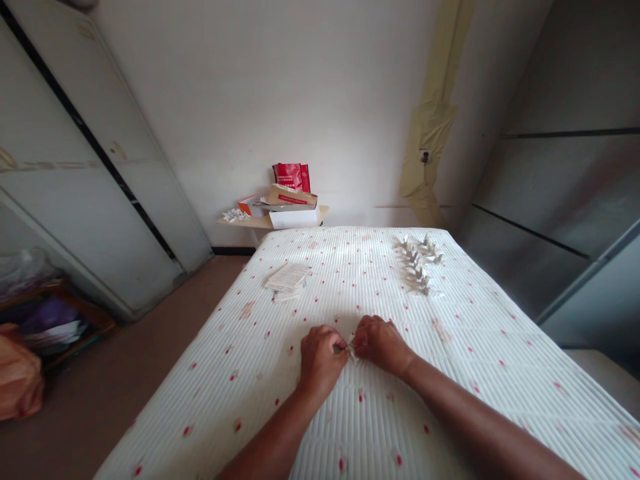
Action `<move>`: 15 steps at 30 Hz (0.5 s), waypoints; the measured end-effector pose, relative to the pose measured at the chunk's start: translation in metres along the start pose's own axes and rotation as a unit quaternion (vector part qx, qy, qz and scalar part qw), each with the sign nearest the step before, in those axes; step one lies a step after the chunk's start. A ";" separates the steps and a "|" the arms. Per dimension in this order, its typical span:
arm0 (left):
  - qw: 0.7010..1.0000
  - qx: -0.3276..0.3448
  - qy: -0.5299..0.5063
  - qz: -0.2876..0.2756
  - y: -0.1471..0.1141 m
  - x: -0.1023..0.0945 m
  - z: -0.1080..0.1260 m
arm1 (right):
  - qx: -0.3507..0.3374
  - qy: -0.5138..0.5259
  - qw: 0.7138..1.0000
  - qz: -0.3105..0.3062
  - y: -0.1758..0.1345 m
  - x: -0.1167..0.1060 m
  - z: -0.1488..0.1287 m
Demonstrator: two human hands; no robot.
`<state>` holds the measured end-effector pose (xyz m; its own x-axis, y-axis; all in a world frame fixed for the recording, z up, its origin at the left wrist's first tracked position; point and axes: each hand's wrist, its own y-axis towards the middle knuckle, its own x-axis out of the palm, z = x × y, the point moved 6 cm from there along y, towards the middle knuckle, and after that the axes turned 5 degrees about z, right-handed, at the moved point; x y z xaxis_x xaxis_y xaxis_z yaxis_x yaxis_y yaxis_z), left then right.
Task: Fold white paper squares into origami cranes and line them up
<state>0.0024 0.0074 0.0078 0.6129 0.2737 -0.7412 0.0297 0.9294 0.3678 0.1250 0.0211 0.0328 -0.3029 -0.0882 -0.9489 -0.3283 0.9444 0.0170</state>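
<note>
Over the middle of the bed, my left hand (323, 357) and my right hand (383, 343) almost meet, both with fingers pinched. A small piece of folded paper (351, 348) is between them, mostly covered by the fingers, so its shape is hard to make out. To the left and farther off lies a loose stack of printed paper sheets (289, 277). Several folded paper cranes (416, 268) stand grouped on the far right part of the bed.
A striped white bedspread with red dots (360, 433) covers the bed. Beyond its far edge, a small table (245, 222) bears a white box (295, 219), a red bag (291, 177) and small paper pieces (236, 215). Cabinets (100, 153) stand at left; an orange bag (19, 373) is on the floor.
</note>
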 end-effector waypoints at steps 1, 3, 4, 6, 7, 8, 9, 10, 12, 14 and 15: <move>1.000 -0.003 0.001 -0.001 0.000 0.000 0.000 | -0.002 -0.021 1.000 0.001 0.000 -0.001 -0.003; 1.000 -0.011 0.004 -0.003 -0.001 0.000 0.000 | -0.011 -0.054 0.998 0.008 -0.001 -0.001 -0.007; 1.000 -0.014 0.007 -0.004 -0.001 0.000 0.000 | -0.013 -0.065 0.998 0.013 -0.001 0.000 -0.008; 1.000 -0.016 0.010 -0.008 -0.001 0.000 -0.001 | -0.013 -0.067 0.998 0.016 -0.002 0.001 -0.006; 1.000 -0.015 0.010 -0.009 -0.001 0.000 0.000 | -0.009 -0.060 0.998 0.014 -0.003 0.003 -0.004; 1.000 -0.013 0.010 -0.009 -0.001 0.000 0.000 | -0.005 -0.051 0.999 0.012 -0.003 0.004 -0.002; 1.000 -0.011 0.011 -0.009 -0.001 0.000 0.000 | -0.001 -0.043 0.999 0.010 -0.003 0.005 0.000; 1.000 -0.009 0.011 -0.009 -0.001 0.000 0.000 | 0.002 -0.035 0.999 0.009 -0.003 0.005 0.002; 1.000 -0.009 0.013 -0.009 -0.001 0.001 0.000 | 0.007 -0.024 1.000 0.007 -0.002 0.005 0.003; 1.000 -0.010 0.011 -0.010 -0.001 0.001 0.000 | 0.012 -0.014 1.000 0.004 -0.001 0.005 0.004; 1.000 -0.011 0.008 -0.011 -0.001 0.001 0.000 | 0.017 -0.010 1.000 0.002 0.000 0.005 0.004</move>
<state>0.0026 0.0069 0.0069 0.5989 0.2581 -0.7581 0.0251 0.9401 0.3399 0.1272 0.0216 0.0273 -0.2868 -0.0777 -0.9548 -0.2967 0.9549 0.0114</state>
